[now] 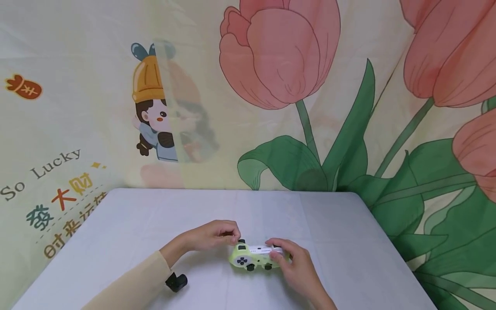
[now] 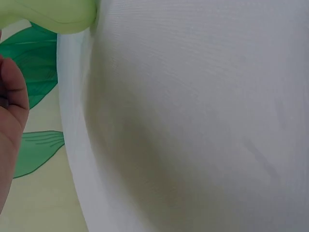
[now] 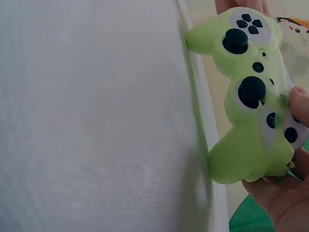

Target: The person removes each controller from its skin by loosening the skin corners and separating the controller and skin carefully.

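Note:
A white game controller (image 1: 254, 249) in a pale green soft cover (image 3: 227, 159) is between my two hands, low in the head view. Its direction pad and two black thumbsticks show; the white body is bare along the button side. My right hand (image 1: 298, 262) grips its right end, with the thumb on the face and fingers behind. At the upper left shoulder, my left hand (image 1: 217, 234) has curled fingers that seem to pinch the corner; the exact contact is hidden. In the left wrist view only a green grip of the cover and part of a hand show.
A white-covered table (image 1: 209, 206) lies under both hands. Behind it hangs a printed cloth (image 1: 201, 26) with tulips and a cartoon figure. A small black cylindrical device (image 1: 177, 282) shows by the left sleeve (image 1: 131, 282).

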`<action>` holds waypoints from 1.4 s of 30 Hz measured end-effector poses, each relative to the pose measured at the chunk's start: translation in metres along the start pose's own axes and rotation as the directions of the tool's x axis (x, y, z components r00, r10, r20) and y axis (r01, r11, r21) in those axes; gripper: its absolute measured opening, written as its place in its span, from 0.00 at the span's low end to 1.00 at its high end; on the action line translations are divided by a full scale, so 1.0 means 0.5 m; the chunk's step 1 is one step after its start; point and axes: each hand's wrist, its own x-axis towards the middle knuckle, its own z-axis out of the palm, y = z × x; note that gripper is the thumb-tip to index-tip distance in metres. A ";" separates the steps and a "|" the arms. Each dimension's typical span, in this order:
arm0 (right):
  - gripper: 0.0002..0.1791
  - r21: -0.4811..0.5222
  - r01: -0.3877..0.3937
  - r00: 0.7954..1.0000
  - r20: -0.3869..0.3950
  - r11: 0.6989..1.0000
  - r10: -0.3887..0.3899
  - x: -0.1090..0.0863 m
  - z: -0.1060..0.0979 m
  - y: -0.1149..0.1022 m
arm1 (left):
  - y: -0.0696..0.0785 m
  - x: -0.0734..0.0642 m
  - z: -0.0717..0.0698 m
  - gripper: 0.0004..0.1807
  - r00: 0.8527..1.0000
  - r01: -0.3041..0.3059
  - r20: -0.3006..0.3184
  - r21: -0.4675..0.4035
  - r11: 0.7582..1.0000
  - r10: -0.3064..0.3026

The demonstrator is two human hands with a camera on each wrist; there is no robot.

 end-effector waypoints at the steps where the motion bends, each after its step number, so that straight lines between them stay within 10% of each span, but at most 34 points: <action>1: 0.16 0.003 -0.003 1.000 0.001 1.000 0.003 -0.001 0.001 0.000 | 0.000 -0.002 0.000 0.06 1.000 0.004 0.000 0.007 1.000 -0.004; 14: 0.16 0.000 0.013 1.000 -0.015 1.000 -0.013 0.000 0.010 -0.007 | 0.008 -0.027 -0.005 0.05 0.998 -0.057 -0.014 0.080 0.995 0.058; 42: 0.15 0.015 -0.022 0.999 -0.035 1.000 0.022 -0.001 0.018 -0.004 | 0.039 -0.032 0.024 0.03 0.971 0.058 -0.241 0.222 0.973 -0.003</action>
